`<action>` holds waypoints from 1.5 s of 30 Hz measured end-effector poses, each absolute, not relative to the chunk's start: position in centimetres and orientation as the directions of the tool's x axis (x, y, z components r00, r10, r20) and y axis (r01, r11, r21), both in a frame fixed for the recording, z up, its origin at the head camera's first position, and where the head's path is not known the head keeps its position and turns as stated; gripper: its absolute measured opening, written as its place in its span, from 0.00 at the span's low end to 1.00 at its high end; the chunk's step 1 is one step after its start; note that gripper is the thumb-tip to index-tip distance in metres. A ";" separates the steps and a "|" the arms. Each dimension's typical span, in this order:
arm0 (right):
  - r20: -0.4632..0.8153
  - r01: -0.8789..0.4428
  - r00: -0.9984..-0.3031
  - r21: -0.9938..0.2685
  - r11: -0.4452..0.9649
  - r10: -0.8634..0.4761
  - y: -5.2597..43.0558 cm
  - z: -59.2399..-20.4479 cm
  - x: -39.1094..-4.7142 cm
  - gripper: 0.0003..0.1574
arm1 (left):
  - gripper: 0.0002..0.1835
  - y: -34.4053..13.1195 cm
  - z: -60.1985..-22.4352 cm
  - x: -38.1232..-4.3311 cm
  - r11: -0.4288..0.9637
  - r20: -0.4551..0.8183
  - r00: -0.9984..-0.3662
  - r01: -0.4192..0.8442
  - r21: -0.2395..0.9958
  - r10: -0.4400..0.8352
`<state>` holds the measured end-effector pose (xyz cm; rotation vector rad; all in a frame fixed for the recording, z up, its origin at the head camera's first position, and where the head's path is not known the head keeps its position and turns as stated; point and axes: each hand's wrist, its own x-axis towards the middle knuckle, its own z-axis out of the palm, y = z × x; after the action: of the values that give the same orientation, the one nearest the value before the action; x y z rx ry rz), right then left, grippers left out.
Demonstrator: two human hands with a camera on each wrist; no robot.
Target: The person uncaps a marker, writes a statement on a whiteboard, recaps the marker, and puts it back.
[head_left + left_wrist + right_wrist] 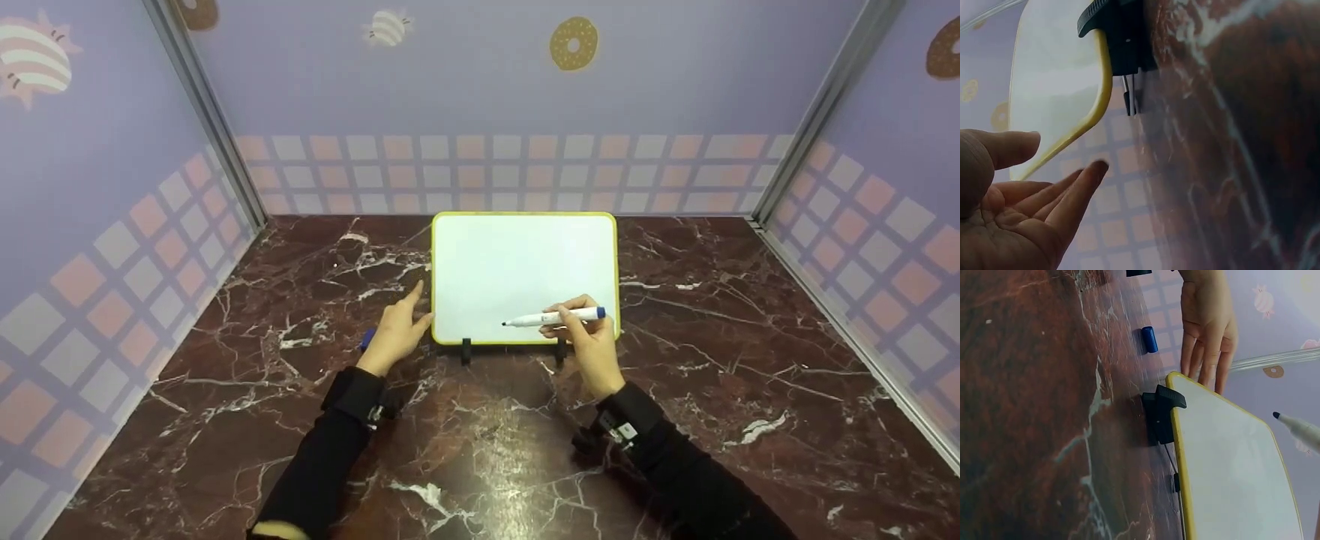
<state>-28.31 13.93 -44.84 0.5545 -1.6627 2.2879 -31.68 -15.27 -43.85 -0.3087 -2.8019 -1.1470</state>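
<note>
No text, brand, number or sign can be read in the three views. Small dark marks are carried on the white barrel of the blue-ended marker (553, 319); in the head view they are too small to be deciphered. A white square label (625, 430) with a dark central mark is borne on the right wrist unit, and a small pale patch (376, 413) is seen on the left wrist unit; neither can be resolved into characters.
</note>
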 end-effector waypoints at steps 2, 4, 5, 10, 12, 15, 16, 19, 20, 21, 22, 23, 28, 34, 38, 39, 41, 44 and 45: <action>0.453 -0.426 -0.891 -0.850 -0.308 -0.017 13.9 -44.9 -28.3 0.06 | 0.35 -15.3 -44.1 -31.8 0.673 0.123 -0.980 0.197 0.713 0.157; 0.462 -0.433 -0.887 -0.850 -0.300 -0.027 14.0 -44.9 -28.3 0.10 | 0.33 -15.2 -44.3 -31.9 0.657 0.094 -0.981 0.183 0.732 0.169; 0.471 -0.441 -0.882 -0.848 -0.294 -0.037 14.0 -44.8 -28.3 0.13 | 0.33 -15.1 -44.4 -31.9 0.650 0.087 -0.981 0.179 0.739 0.171; 0.513 -0.482 -0.856 -0.836 -0.264 -0.065 14.1 -44.6 -28.6 0.19 | 0.29 -15.0 -44.7 -32.0 0.612 0.072 -0.983 0.163 0.774 0.171; 0.523 -0.494 -0.850 -0.830 -0.260 -0.055 13.9 -44.4 -28.9 0.18 | 0.28 -15.0 -44.8 -32.0 0.596 0.073 -0.983 0.162 0.787 0.170; 0.536 -0.514 -0.844 -0.823 -0.241 -0.032 13.2 -44.0 -29.5 0.16 | 0.26 -15.0 -44.8 -32.1 0.576 0.074 -0.982 0.163 0.801 0.174; 0.542 -0.523 -0.840 -0.820 -0.235 -0.021 12.9 -43.9 -29.8 0.15 | 0.25 -15.0 -44.9 -32.1 0.572 0.074 -0.982 0.162 0.804 0.173; 0.568 -0.558 -0.823 -0.806 -0.199 0.007 11.9 -43.5 -30.7 0.11 | 0.24 -15.0 -45.0 -32.2 0.570 0.067 -0.984 0.152 0.808 0.167; 0.580 -0.574 -0.814 -0.800 -0.174 0.016 11.5 -43.4 -31.0 0.10 | 0.24 -15.0 -45.0 -32.2 0.569 0.066 -0.984 0.151 0.808 0.168; 0.593 -0.589 -0.805 -0.795 -0.147 0.023 11.2 -43.2 -31.4 0.09 | 0.24 -15.1 -45.0 -32.2 0.566 0.063 -0.984 0.149 0.811 0.169; 0.601 -0.600 -0.798 -0.790 -0.122 0.032 10.8 -43.1 -31.7 0.08 | 0.24 -15.0 -45.1 -32.2 0.564 0.061 -0.984 0.148 0.812 0.170; 0.612 -0.612 -0.790 -0.786 -0.090 0.037 10.5 -43.0 -32.0 0.07 | 0.23 -15.0 -45.1 -32.2 0.562 0.060 -0.983 0.148 0.814 0.171; 0.637 -0.635 -0.771 -0.771 0.046 0.024 8.9 -41.5 -32.8 0.04 | 0.23 -14.9 -45.0 -32.1 0.561 0.064 -0.984 0.149 0.815 0.168; 0.631 -0.635 -0.772 -0.770 0.052 -0.076 7.2 -39.2 -33.3 0.09 | 0.22 -14.8 -45.1 -32.0 0.575 0.079 -0.983 0.160 0.802 0.163; 0.636 -0.641 -0.767 -0.758 0.121 -0.083 6.2 -38.7 -34.0 0.06 | 0.22 -14.9 -45.2 -32.2 0.571 0.091 -0.981 0.173 0.803 0.170; 0.637 -0.641 -0.767 -0.754 0.143 -0.081 6.1 -38.7 -34.2 0.05 | 0.21 -15.0 -45.3 -32.2 0.568 0.095 -0.981 0.177 0.804 0.171; 0.639 -0.642 -0.765 -0.748 0.168 -0.079 5.8 -38.7 -34.6 0.04 | 0.21 -15.1 -45.3 -32.2 0.567 0.109 -0.979 0.189 0.802 0.173; 0.641 -0.644 -0.763 -0.746 0.167 -0.078 5.6 -38.6 -35.0 0.05 | 0.20 -15.2 -45.3 -32.0 0.564 0.143 -0.971 0.227 0.794 0.190; 0.641 -0.644 -0.764 -0.748 0.163 -0.078 5.6 -38.6 -35.2 0.05 | 0.20 -15.2 -45.3 -32.0 0.563 0.147 -0.971 0.231 0.793 0.191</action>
<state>-35.16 5.58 -38.59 0.6824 -1.9874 1.6368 -31.95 -15.22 -45.29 -0.3698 -2.7380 -1.3995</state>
